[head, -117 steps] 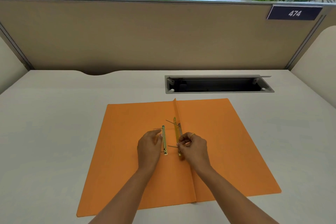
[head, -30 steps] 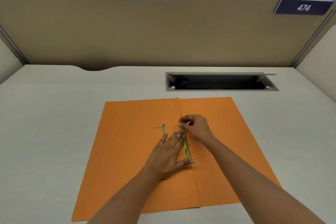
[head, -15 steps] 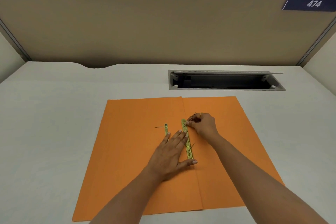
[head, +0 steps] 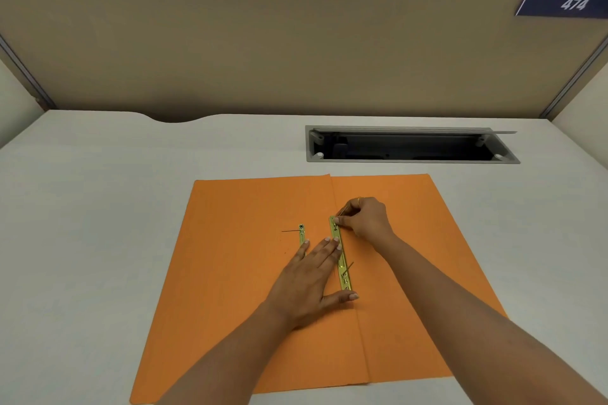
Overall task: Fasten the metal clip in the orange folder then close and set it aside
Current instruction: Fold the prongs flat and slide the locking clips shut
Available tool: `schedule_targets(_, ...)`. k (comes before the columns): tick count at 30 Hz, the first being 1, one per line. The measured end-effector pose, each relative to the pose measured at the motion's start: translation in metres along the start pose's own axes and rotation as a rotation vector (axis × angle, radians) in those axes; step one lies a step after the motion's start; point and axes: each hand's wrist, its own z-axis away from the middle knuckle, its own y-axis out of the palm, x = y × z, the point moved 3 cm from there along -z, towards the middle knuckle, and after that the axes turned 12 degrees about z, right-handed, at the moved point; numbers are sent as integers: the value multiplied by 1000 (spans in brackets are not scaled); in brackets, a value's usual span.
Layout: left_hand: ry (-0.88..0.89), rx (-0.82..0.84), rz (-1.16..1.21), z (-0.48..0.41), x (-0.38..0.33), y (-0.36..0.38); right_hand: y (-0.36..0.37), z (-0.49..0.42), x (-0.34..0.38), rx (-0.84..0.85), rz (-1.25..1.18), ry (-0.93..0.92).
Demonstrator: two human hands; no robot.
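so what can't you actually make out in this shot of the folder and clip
- Head view: the right hand covers the far prong, so whether it is bent down is hidden.
- Head view: the left hand lies over most of the second metal strip; only its far end shows.
- The clip bar has holes and a slider too small to tell if locked.
- The orange folder has its near left corner cut off by the bottom edge.
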Motion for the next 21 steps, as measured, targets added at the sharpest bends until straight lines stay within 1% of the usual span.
schedule_targets(3,1,-1,1,0,0,0,-3,-4,6,35,88,-72)
schedule_targets(8,1,-1,0,1,-2,-1,-8,-8,14,133,200,-140)
schedule_targets(12,9,-15,4,1,-1,-1,-9,-13,20,164,288,-207)
schedule_targets(21,27,-39,8,0,1,3,-2,-15,33,215,360,-277)
